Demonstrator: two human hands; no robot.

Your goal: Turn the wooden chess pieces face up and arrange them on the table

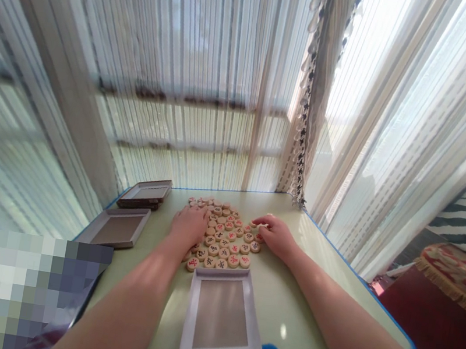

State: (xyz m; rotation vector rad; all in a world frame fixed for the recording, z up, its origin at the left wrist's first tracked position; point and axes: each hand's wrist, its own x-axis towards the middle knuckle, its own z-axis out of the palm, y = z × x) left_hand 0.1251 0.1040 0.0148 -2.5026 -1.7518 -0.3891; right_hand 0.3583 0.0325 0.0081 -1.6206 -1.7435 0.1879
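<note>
Head view: tray [220, 314] beside discs [224, 244]

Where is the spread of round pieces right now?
In the head view, just below centre, the round pieces lie on the table, mostly between the left hand and right hand.

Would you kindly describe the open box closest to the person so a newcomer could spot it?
On the pale green table beside the striped curtains, find the round xiangqi pieces by the left hand and right hand. The shallow, white-walled box lies on the pieces' near side. Unlike the other boxes along the table's left side, it sits alone at the blue near edge.
</note>
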